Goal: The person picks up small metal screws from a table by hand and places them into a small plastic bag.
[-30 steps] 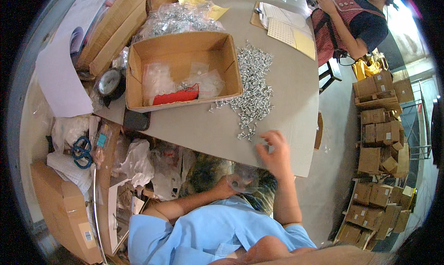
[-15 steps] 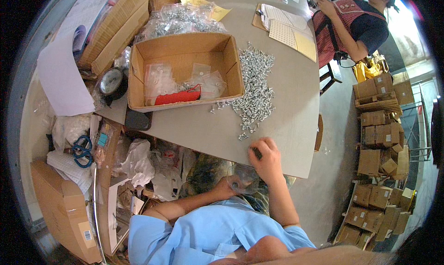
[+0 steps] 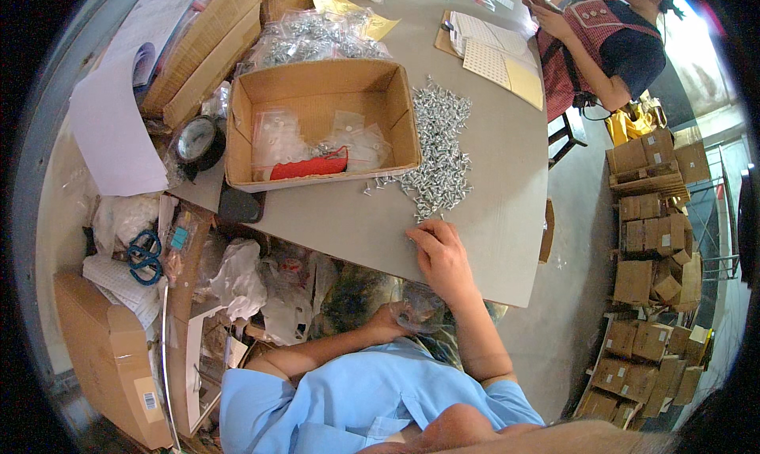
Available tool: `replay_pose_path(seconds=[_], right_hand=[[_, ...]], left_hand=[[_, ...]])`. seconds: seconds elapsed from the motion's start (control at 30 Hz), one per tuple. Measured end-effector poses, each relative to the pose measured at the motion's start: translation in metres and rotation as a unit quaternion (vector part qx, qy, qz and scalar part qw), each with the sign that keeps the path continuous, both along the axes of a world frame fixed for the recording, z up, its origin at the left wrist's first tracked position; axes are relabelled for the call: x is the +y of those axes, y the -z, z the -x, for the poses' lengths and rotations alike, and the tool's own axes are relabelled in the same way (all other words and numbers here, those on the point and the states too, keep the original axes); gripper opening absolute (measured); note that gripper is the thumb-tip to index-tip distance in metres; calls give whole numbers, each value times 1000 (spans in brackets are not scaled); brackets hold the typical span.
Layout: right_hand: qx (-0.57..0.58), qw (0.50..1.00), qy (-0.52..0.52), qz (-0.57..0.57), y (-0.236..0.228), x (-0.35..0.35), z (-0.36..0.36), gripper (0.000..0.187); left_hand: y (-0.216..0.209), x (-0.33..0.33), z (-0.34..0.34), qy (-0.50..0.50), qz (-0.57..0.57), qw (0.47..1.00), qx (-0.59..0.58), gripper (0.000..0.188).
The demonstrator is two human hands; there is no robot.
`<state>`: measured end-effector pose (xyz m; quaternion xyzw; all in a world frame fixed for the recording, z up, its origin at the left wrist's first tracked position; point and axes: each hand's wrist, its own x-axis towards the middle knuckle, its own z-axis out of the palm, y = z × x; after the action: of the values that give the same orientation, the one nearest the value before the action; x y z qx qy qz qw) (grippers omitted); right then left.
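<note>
My right hand (image 3: 445,260) rests over the table at the near end of a loose pile of small silvery screws (image 3: 440,141). Its fingers are curled and pressed together at the last screws; what is between the fingertips is hidden. Below the table edge, over my lap, my left hand (image 3: 385,321) grips a clear plastic bag (image 3: 419,310) by its side. An open cardboard box (image 3: 324,80) stands left of the pile. Inside it lie small clear bags (image 3: 279,141) with pale pieces and a red item (image 3: 310,165).
Filled bags of screws (image 3: 313,38) are heaped behind the box. A dark phone-like slab (image 3: 240,206) lies at the table's left edge. Papers (image 3: 495,54) lie far right, near a co-worker (image 3: 602,50). Blue-handled scissors (image 3: 144,258) are lower left; stacked cartons (image 3: 649,236) line the right side.
My right hand has moved forward and slightly left, up to the near end of the screw pile, and its fingers have turned down. My left hand and the bag stay nearly in place.
</note>
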<state>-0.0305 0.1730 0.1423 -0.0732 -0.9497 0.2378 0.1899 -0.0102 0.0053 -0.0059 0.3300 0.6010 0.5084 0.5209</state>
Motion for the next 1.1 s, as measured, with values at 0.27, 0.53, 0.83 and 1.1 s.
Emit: replay_pose_path(seconds=[0.27,0.53,0.83,1.1], right_hand=[[-75,994,52,64,-2,-4,-33,16],[-145,966,122,174,-18,16,-24,18],[-35,985,162,50,10,26,0,16],[-120,984,45,123,-6,4,-52,7]], left_hand=[[6,0,-4,-14,-9,1000,-8,27],[-16,3,0,-30,-8,999,28,24],[-6,-1,0,-17,-7,1000,15,36],[20,1,-5,-7,-43,999,-7,22]])
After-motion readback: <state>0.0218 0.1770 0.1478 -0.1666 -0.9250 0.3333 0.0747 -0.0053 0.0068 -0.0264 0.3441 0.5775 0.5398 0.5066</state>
